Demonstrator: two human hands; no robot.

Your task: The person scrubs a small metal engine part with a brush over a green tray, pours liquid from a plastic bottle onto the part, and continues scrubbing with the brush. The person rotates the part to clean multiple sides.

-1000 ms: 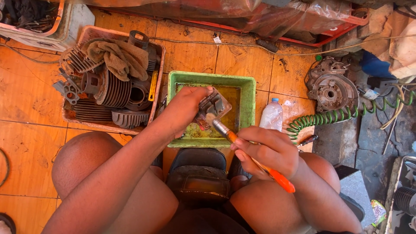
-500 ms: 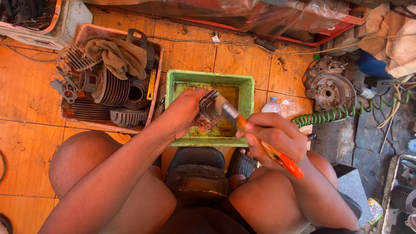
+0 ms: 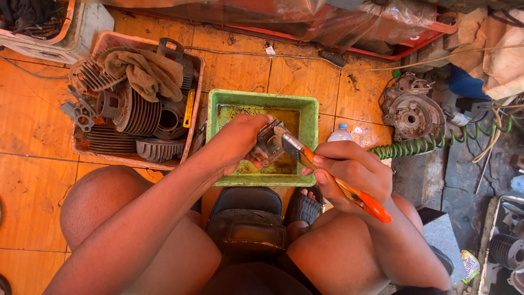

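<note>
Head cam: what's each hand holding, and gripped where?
Left hand grips a small grimy metal part by its left side, over the green tray. Right hand holds an orange-handled brush mid-handle, bristles on the part.

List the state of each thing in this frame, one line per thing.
Left hand: gripping the metal part over the green tray.
Right hand: holding the orange-handled brush, bristles against the part.
Green tray: holds dirty liquid.
Plastic bottle: upright, capped.

Crate of engine parts [image 3: 136, 109] left of basin [image 3: 308, 117]
</note>
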